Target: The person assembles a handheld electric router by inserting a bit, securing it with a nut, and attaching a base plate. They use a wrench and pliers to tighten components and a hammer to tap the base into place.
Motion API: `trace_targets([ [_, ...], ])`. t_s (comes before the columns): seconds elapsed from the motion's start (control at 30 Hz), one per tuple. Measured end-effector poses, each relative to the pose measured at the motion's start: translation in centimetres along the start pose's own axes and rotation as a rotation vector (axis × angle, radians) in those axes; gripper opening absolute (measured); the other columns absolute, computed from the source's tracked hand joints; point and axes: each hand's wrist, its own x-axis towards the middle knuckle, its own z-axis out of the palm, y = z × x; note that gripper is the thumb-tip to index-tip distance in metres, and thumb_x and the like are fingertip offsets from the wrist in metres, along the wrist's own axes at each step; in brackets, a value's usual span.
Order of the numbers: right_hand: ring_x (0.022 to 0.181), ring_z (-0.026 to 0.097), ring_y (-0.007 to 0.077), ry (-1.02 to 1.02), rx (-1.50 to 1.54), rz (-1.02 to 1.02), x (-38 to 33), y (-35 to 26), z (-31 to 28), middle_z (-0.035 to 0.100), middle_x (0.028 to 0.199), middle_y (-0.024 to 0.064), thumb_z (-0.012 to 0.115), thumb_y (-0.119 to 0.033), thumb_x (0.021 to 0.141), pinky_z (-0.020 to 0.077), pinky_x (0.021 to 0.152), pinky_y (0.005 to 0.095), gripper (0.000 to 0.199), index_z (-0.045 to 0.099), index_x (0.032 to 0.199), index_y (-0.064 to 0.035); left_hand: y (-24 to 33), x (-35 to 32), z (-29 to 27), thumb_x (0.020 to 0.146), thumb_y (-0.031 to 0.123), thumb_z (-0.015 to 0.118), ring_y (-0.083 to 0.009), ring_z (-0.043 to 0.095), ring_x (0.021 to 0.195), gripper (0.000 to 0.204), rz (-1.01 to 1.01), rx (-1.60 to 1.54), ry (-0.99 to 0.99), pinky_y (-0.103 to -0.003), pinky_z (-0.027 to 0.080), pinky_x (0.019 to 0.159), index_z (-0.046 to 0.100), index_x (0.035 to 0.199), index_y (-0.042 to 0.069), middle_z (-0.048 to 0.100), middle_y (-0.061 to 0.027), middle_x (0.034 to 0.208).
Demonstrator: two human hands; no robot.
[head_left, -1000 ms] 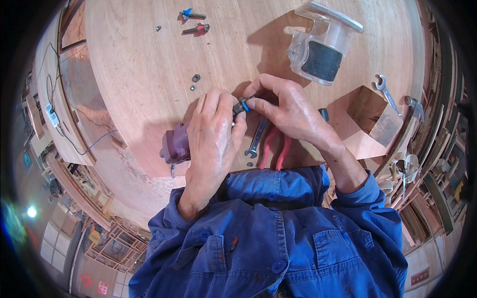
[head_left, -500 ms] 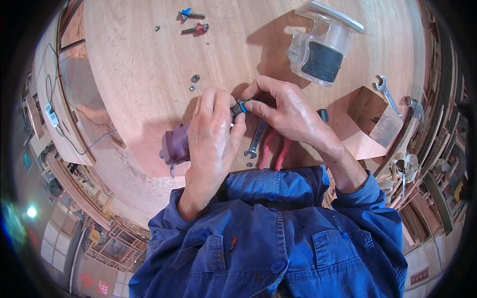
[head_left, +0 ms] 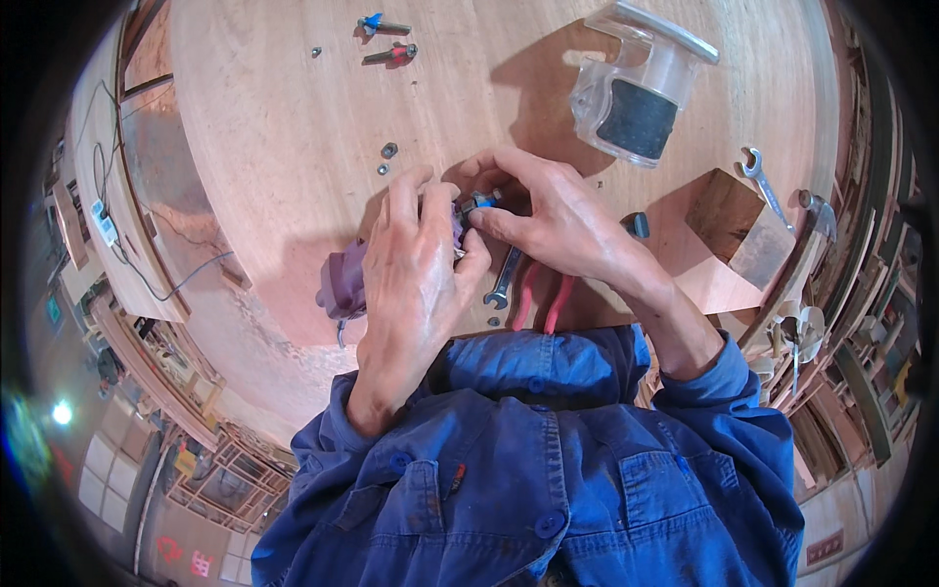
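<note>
Since the earlier frame, the person's right hand (head_left: 567,220) has edged left, its thumb and forefinger now nearer the left hand (head_left: 411,259). Left fingers (head_left: 436,210) curl around the purple power tool (head_left: 342,284), which lies on the desk (head_left: 274,127). Right fingers bend around the small blue-and-metal piece (head_left: 483,202) at the tool's front end; whether they pinch it, one cannot tell. Beneath the right hand lie a wrench (head_left: 503,282) and a red-handled tool (head_left: 558,305), partly hidden.

2 hands (head_left: 416,235) on purple tool (head_left: 342,282), blue bit (head_left: 481,201), red-handled pliers (head_left: 558,302)
</note>
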Motion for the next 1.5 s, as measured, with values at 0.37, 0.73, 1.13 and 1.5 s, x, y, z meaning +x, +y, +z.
trace_targets([
  [0.37,0.098,0.070,0.0421,0.039,-0.146,0.006,0.1,0.2,1.5,0.072,0.101,0.0232,0.066,-0.011,0.092,0.0559,0.085,0.0466,0.024,0.063,0.111,0.0034,0.2,-0.7,1.7,0.080,0.001,0.068,-0.0419,0.061,0.106,0.034,0.008,-0.027,0.145,-0.048,0.051,0.090,0.055,0.111,-0.001,0.056,-0.0211,0.117],
  [0.73,0.092,0.067,0.0331,0.291,-0.463,-0.219,-4.2,-1.4,-0.2,0.066,0.102,0.0157,0.070,-0.007,0.088,0.0562,0.078,0.0407,0.026,0.066,0.112,0.0003,-3.0,-1.4,0.0,0.093,0.020,0.073,-0.0356,0.066,0.108,0.039,-0.125,-0.436,0.181,-0.042,0.054,0.090,0.063,0.125,0.001,0.064,-0.0206,0.121],
  [1.13,0.107,0.057,0.0222,-0.289,-1.226,-0.434,-5.2,-0.3,2.8,0.064,0.105,0.0073,0.064,-0.018,0.083,0.0429,0.090,0.0346,0.025,0.070,0.104,-0.0055,-8.1,1.7,-1.7,0.092,0.013,0.069,-0.0373,0.063,0.112,0.030,-0.026,-0.142,0.135,-0.042,0.051,0.094,0.064,0.120,0.002,0.064,-0.0196,0.115],
  [1.5,0.111,0.059,0.0211,-0.531,-1.398,-0.573,-4.6,-0.7,3.1,0.067,0.106,0.0066,0.064,-0.021,0.085,0.0438,0.092,0.0322,0.022,0.072,0.100,-0.0075,-9.3,2.1,-0.5,0.089,0.004,0.069,-0.0294,0.065,0.089,0.017,0.094,-0.065,0.204,-0.040,0.051,0.079,0.065,0.105,0.002,0.062,-0.0133,0.094],
])
